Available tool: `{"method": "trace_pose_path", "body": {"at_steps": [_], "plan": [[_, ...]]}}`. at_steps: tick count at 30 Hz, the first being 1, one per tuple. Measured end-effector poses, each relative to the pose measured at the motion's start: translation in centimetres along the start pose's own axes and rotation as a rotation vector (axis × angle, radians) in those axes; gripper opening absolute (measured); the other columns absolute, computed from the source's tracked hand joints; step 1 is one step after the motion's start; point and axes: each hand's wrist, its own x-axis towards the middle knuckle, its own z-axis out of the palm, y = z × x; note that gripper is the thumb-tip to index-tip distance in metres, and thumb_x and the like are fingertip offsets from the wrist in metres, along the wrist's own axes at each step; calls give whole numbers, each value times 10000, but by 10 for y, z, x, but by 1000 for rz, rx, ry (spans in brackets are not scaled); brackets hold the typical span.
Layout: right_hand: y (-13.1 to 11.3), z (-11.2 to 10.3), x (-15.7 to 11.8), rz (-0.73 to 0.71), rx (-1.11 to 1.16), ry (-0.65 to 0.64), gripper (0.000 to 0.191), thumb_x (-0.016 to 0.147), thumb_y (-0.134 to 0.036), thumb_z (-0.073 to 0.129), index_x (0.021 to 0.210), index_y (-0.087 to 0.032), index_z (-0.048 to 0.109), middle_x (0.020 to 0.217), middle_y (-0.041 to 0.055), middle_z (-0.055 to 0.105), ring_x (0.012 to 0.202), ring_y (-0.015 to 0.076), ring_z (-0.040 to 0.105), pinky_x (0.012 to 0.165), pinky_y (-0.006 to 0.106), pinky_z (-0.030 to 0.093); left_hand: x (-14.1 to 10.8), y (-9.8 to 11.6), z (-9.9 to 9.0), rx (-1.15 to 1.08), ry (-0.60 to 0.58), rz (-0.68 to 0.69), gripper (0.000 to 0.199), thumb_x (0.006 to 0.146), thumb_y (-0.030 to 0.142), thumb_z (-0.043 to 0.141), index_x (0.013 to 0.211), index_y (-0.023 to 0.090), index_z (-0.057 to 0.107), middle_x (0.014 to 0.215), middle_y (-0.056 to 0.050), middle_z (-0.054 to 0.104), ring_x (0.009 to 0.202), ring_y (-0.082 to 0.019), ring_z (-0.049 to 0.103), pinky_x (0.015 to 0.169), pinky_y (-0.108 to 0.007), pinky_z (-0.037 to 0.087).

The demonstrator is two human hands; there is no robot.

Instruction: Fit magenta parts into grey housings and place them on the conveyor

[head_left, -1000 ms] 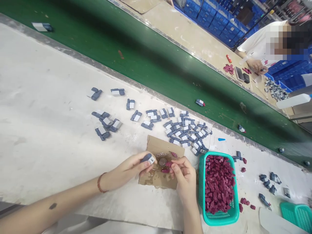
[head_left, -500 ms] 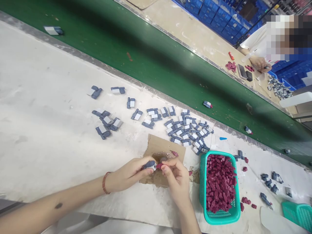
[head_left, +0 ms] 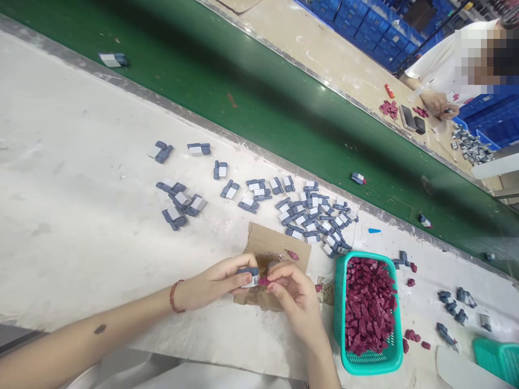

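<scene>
Left hand (head_left: 231,279) grips blue-and-white plastic part (head_left: 253,272); right hand (head_left: 294,292) pinches small maroon piece (head_left: 263,281) at part's end, both hands above cardboard (head_left: 259,235) on white tabletop (head_left: 81,189). Teal basket (head_left: 371,369) heaped with maroon pieces (head_left: 368,308) beside right forearm. Beyond cardboard, similar blue-and-white parts (head_left: 300,219) scattered. Farther, green conveyor belt (head_left: 284,108). Across belt, co-worker in white top (head_left: 438,54), near blue bins (head_left: 360,29).

Maroon piece (head_left: 263,281), earlier apart, now against blue-grey part (head_left: 253,277)
</scene>
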Motion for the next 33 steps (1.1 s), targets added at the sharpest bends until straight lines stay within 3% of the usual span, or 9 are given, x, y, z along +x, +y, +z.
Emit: {"method": "trace_pose_path", "body": {"at_steps": [5,16,20,26,29,31,33], "plan": [[-3,-1,1,-6,-89,-75,72,908,-223,577,880,-223,644,909,22,627,866,145,608,751,237,489,0,2,0,23,-24,-33,486,797,669,545,784,195,436,687,49,358,586,-111,293,540,-230,283],[-14,-7,1,-217,-525,-237,175,965,-186,473,1001,-221,641,958,49,699,894,165,650,818,282,499,2,3,-4,267,-45,19,461,857,639,464,766,188,446,670,46,352,586,-120,307,527,-235,274],[-11,-8,-4,-182,-539,-163,134,944,-247,539,1023,-229,646,912,36,721,811,160,673,739,260,528,2,5,-3,254,-82,-5,464,857,654,447,777,196,440,666,48,351,584,-124,315,537,-236,298],[-11,-3,-8,-351,-659,-118,222,988,-255,439,1031,-217,654,941,75,726,871,179,678,774,289,535,3,13,-3,388,-77,-4,389,876,559,496,740,197,450,670,34,389,602,-136,367,544,-228,341],[-22,-14,-16,-388,-647,-70,175,969,-241,493,1047,-226,649,924,55,729,860,172,672,773,284,530,9,29,5,427,-129,-35,305,891,478,518,797,188,529,662,17,492,583,-139,454,529,-224,381],[-31,-33,-24,-371,-693,62,161,956,-220,511,1029,-234,653,918,47,726,855,176,662,776,297,524,20,46,9,491,-118,-1,232,866,412,578,845,183,599,716,-19,605,632,-167,553,574,-244,440],[-36,-59,-34,-284,-813,324,180,947,-195,488,1000,-236,655,938,56,713,883,197,646,797,335,514,38,65,6,587,-30,119,204,817,375,641,882,183,659,846,-64,683,763,-214,627,669,-279,489]]}}
